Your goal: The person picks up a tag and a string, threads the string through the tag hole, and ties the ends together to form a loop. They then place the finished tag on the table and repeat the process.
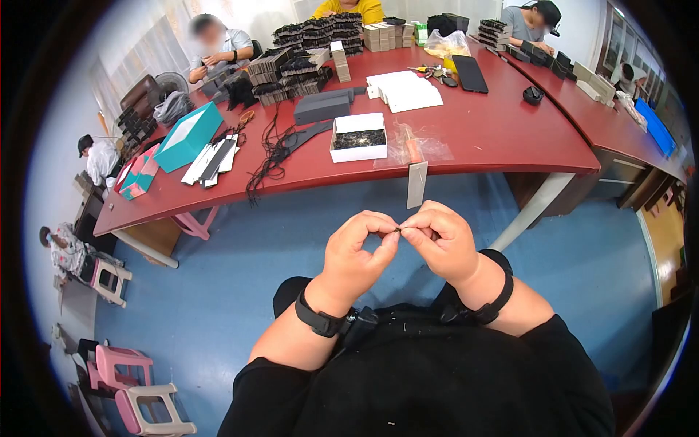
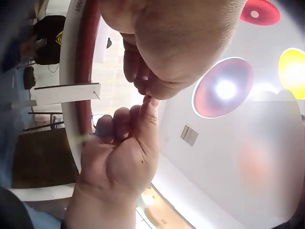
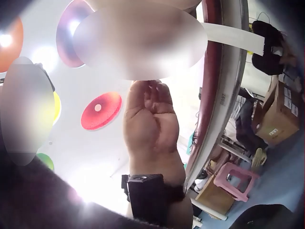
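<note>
Both hands meet fingertip to fingertip in front of the table edge. The left hand (image 1: 357,251) pinches a tiny dark piece (image 1: 397,230) between thumb and forefinger, and the right hand (image 1: 444,244) pinches it from the other side. I cannot tell what the piece is; the fingertips hide most of it. In the left wrist view the right hand (image 2: 126,160) rises from below to meet the left. An open white box (image 1: 360,154) with dark bits inside sits on the table beyond. Beside it, a pale strip (image 1: 416,188) juts over the edge under an orange piece (image 1: 413,151).
The red table (image 1: 495,142) carries clear plastic film (image 1: 437,151), white cards (image 1: 405,91), dark grey boxes (image 1: 320,108), black cords (image 1: 271,156), a teal box (image 1: 191,136), a phone (image 1: 470,74) and keys. Tall stacks of tagged cards (image 1: 302,65) stand behind. Other people sit around.
</note>
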Available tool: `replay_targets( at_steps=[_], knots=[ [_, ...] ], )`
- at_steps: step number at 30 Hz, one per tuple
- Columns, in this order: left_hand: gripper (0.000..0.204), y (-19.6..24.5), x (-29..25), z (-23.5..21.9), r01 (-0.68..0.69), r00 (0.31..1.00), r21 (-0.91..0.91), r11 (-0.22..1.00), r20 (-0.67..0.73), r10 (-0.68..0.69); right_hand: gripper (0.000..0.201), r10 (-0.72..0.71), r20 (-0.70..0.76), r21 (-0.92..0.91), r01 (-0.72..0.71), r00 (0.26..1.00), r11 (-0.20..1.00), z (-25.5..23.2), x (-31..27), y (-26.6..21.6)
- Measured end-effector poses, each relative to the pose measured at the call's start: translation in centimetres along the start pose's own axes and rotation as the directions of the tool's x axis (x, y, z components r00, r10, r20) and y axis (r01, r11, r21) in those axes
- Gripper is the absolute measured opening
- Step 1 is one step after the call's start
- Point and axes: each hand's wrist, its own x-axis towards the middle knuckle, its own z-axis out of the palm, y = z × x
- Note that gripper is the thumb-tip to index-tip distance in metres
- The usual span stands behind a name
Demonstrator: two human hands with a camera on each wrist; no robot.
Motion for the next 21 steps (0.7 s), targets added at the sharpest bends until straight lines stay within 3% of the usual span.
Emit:
replay_targets(
  at_steps=[2,4,8,11,13,14,15,16,17,19,21],
  knots=[
    [0.018,0.2,-0.2,0.4,0.029,0.999,-0.099,0.995,-0.033,-0.032,0.009,-0.053,-0.006,-0.026,0.053,0.999,0.998,0.0,-0.1,0.2],
    [0.019,0.1,-0.6,0.9,0.053,0.996,-0.197,0.979,-0.062,-0.066,0.012,-0.313,-0.026,-0.171,0.304,0.949,0.937,0.1,0.0,0.5],
    [0.019,0.0,-1.0,1.7,-0.065,0.984,-0.191,0.979,-0.178,0.030,0.014,-0.370,-0.046,-0.210,0.353,0.928,0.912,0.2,-0.2,0.5],
    [0.020,0.0,-0.9,1.8,-0.138,0.966,-0.193,0.971,-0.244,0.088,0.011,-0.239,-0.012,-0.126,0.236,0.971,0.964,0.0,-0.2,0.0],
    [0.023,-0.1,-0.9,1.5,-0.193,0.955,-0.239,0.952,-0.267,0.127,0.009,0.046,0.057,0.160,-0.055,0.997,0.986,-0.2,-0.2,-0.3],
    [0.026,0.0,-0.9,1.0,-0.233,0.962,-0.166,0.958,-0.186,0.202,0.009,0.047,0.055,0.160,-0.056,0.997,0.986,-0.5,-0.1,-0.4],
    [0.030,0.0,-0.9,0.5,-0.277,0.958,-0.096,0.956,-0.099,0.268,0.008,0.077,0.154,0.170,-0.103,0.985,0.980,-1.0,0.3,-0.6],
    [0.030,0.1,-0.8,0.3,-0.275,0.959,-0.097,0.956,-0.095,0.267,0.008,0.104,0.250,0.175,-0.150,0.963,0.973,-1.5,0.6,-0.7],
    [0.031,0.2,-0.7,0.1,-0.291,0.957,-0.103,0.951,-0.042,0.288,0.008,0.106,0.247,0.176,-0.152,0.963,0.973,-1.9,0.9,-0.9],
    [0.031,0.6,-0.4,-0.3,-0.303,0.952,-0.113,0.946,0.015,0.306,0.010,0.127,0.426,0.183,-0.223,0.896,0.957,-2.8,1.4,-1.2],
    [0.033,1.1,0.1,-0.5,-0.354,0.922,-0.080,0.932,0.136,0.362,0.011,0.117,0.469,0.194,-0.232,0.875,0.953,-3.4,1.9,-1.2]
  ],
)
